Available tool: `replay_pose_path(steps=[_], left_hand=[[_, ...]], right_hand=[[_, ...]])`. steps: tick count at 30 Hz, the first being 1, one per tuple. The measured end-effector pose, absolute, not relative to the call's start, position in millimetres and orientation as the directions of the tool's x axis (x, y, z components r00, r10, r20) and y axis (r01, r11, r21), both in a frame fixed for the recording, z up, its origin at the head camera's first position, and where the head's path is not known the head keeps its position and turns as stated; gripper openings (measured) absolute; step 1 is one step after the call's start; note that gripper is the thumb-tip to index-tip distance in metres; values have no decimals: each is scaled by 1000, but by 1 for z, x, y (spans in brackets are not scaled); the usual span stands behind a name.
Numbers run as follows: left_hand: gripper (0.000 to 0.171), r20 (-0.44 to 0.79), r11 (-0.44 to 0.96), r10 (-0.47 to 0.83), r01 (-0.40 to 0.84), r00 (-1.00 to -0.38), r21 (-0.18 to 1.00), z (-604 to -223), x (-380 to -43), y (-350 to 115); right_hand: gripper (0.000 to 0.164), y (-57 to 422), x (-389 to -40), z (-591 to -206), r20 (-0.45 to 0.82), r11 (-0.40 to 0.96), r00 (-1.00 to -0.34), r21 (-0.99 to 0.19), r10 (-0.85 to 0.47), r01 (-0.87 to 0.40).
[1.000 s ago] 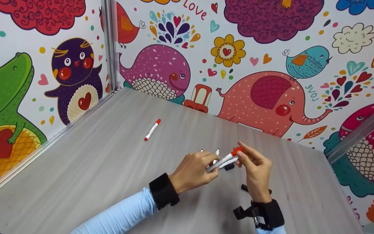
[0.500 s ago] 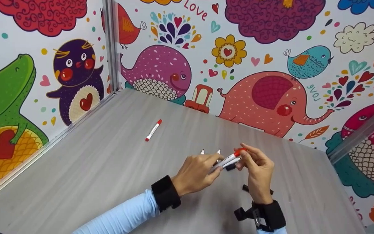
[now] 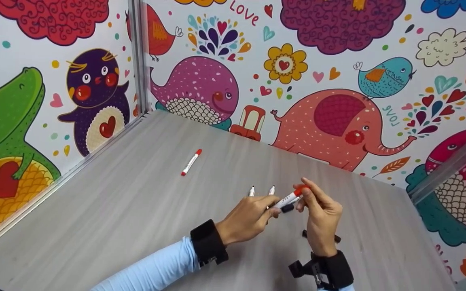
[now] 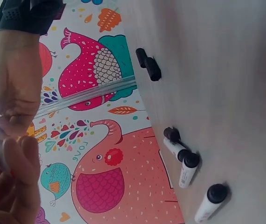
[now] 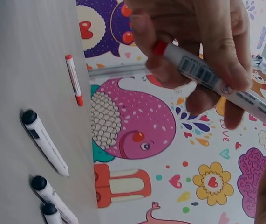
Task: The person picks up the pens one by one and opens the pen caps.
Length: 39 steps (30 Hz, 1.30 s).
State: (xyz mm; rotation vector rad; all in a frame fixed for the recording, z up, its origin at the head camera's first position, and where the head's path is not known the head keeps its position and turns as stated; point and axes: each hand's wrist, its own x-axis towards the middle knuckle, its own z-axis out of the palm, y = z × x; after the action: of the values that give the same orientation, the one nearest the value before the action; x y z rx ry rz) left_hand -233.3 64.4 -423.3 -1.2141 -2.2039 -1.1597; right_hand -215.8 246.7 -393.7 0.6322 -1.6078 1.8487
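Observation:
My left hand (image 3: pixel 249 218) grips a white marker (image 3: pixel 287 200) by the barrel, above the table. At its upper end my right hand (image 3: pixel 323 216) pinches the red cap (image 3: pixel 302 190) between thumb and fingers. In the right wrist view the held marker (image 5: pixel 198 70) shows a barcode and a red plug at its far end, with the left hand (image 5: pixel 216 42) around it. The left wrist view shows both hands close together at the left edge, the marker mostly hidden. Below them several white markers with black ends lie on the table, one of them (image 5: pixel 46 144) in full sight.
A red-capped marker (image 3: pixel 191 162) lies farther back on the left of the table (image 3: pixel 136 194). Black cap-like pieces (image 4: pixel 152 69) lie near the right wrist. Printed wall panels (image 3: pixel 200 89) stand along the back and sides.
Both hands have drifted slightly right with the marker. The left hand has dipped a little, showing more of the markers behind it. The red-capped marker on the table stays put.

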Motion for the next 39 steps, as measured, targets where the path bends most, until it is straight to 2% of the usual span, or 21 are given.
replay_pose_path(steps=[6,12,19,27,32,39], left_hand=[[23,661,263,493,821,-566,507,-423,-234,61],[25,675,239,477,822,-563,517,-425,-234,60],[22,660,86,492,787,-567,611,-428,-231,61],[22,578,-99,565,647,-589,756,-421,-228,63],[22,600,-79,551,680,-580,729,-413,-229,64],[18,744,36,420,829,-520,558,-413,-226,71]], right_hand=[[26,233,-217,-396,755,-246,-644,-605,124,-757],[26,224,-218,-399,764,-298,-630,-575,139,-762],[28,221,-213,-402,775,-359,-622,-552,113,-752],[30,220,-210,-398,796,-411,-595,-508,112,-757],[30,219,-208,-396,808,-452,-571,-460,145,-765],[30,214,-206,-397,817,-438,-538,-413,210,-798]])
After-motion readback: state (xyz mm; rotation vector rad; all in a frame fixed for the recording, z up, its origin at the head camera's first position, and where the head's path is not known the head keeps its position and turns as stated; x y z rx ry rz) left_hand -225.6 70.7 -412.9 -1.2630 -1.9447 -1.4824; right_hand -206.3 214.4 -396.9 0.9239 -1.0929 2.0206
